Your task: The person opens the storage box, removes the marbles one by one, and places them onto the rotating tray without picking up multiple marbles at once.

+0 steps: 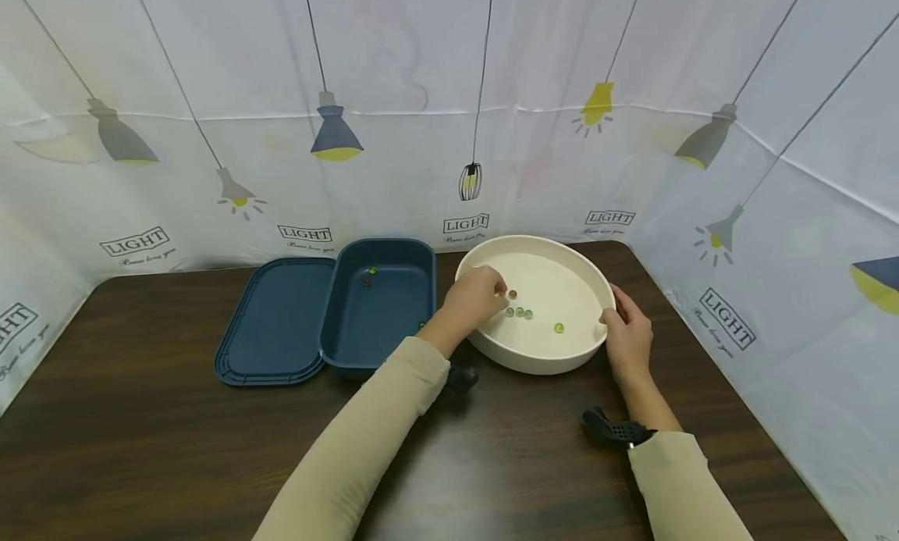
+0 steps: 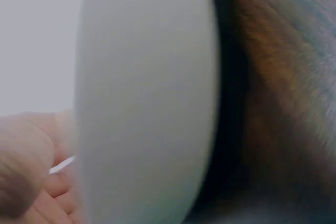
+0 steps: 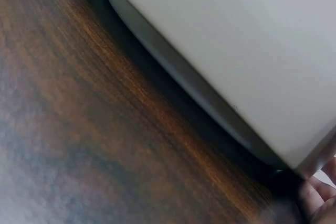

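A round cream bowl (image 1: 555, 359) stands on the right of the table with several small glass marbles (image 1: 528, 314) in it, mostly green and one reddish-brown. My left hand (image 1: 474, 295) reaches over its left rim, with bent fingers close beside the marbles. Whether a marble sits between those fingertips is hidden. On the bowl's right side my right hand (image 1: 630, 339) grips the rim, thumb over the edge and fingers outside. The bowl's pale wall (image 2: 147, 98) fills much of the left wrist view, and its side (image 3: 226, 35) shows large in the right wrist view.
Left of the bowl is a dark blue rectangular box (image 1: 379, 346) with a few marbles (image 1: 372, 270) inside, partly covered by my left forearm. Its matching blue lid (image 1: 274, 322) lies flat at the left. A lamp-patterned white curtain (image 1: 407, 174) hangs behind the brown table (image 1: 140, 447).
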Tool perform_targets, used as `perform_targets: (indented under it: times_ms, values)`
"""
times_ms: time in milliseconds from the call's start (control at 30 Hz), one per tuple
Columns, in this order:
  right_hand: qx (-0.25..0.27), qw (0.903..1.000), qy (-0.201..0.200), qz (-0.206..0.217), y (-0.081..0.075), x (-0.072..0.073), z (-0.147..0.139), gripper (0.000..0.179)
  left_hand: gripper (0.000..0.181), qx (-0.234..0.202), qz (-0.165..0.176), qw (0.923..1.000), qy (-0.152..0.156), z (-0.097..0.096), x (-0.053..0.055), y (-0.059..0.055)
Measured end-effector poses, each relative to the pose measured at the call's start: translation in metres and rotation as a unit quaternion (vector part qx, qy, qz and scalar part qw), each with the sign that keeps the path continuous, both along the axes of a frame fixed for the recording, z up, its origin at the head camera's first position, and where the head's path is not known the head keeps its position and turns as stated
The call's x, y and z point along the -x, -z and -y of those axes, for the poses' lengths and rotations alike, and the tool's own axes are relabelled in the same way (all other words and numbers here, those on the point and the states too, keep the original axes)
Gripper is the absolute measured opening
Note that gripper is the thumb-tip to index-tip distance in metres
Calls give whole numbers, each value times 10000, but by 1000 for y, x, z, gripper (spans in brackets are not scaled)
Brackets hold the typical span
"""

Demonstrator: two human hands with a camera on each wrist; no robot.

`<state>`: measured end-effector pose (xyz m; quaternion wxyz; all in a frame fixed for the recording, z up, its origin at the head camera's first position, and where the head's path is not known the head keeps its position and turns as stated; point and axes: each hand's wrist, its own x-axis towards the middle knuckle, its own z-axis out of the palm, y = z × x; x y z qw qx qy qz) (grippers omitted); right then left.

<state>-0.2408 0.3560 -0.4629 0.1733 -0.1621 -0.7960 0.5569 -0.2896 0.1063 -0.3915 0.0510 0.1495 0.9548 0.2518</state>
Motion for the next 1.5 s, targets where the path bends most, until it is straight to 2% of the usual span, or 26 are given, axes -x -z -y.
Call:
perform_targets:
  times_ms: [100, 200, 267, 333, 433, 533, 600, 667, 833, 967, 1067, 1267, 1367, 1500]
  values:
    - [14, 10000, -16, 35, 0, 1, 2, 62, 23, -410, -55, 9991, -72, 23, -1, -16]
    - [10, 10000, -3, 78, -2, 0, 3, 62, 21, -540, -133, 9983, -171, 55, 0, -30]
    - [3, 9999, 21, 120, -2, -1, 3, 62, 20, -430, 32, 9989, -205, 78, 0, -33]
    - [17, 9999, 41, 148, -3, -1, 3, 62, 20, -160, 340, 9992, -156, 99, -1, -30]
    - [21, 9999, 30, 148, -3, -2, 3, 62, 22, 401, 1012, 9939, 164, 124, -2, -23]
    - [30, 9999, 27, 142, -3, -2, 3, 62, 28, 783, 1736, 9790, 731, 136, -6, -16]
    - [34, 9999, 42, 153, -4, -2, 2, 63, 31, 896, 2029, 9695, 1043, 136, -9, -13]
    - [27, 9998, 59, 180, -5, -2, 1, 63, 28, 931, 2143, 9638, 1286, 133, -12, -10]
    - [-6, 9997, 50, 254, -4, -3, 2, 63, 10, 949, 1887, 9646, 1582, 125, -16, -1]
    - [-7, 9998, 45, 207, -3, -2, 2, 62, 10, 835, 1661, 9678, 1698, 124, -14, 5]
    - [-1, 9998, 55, 165, -3, -1, 2, 63, 9, 658, 1536, 9720, 1651, 126, -11, 8]
    - [70, 9998, 64, 172, -3, 0, 3, 63, 6, 170, 1126, 9864, 1188, 131, -9, 4]
    - [81, 9998, 67, 156, -2, 0, 3, 63, 8, -121, 891, 9922, 861, 132, -10, -5]
    - [52, 9999, 55, 140, -1, 0, 2, 63, 14, -423, 411, 9974, 405, 128, -11, -19]
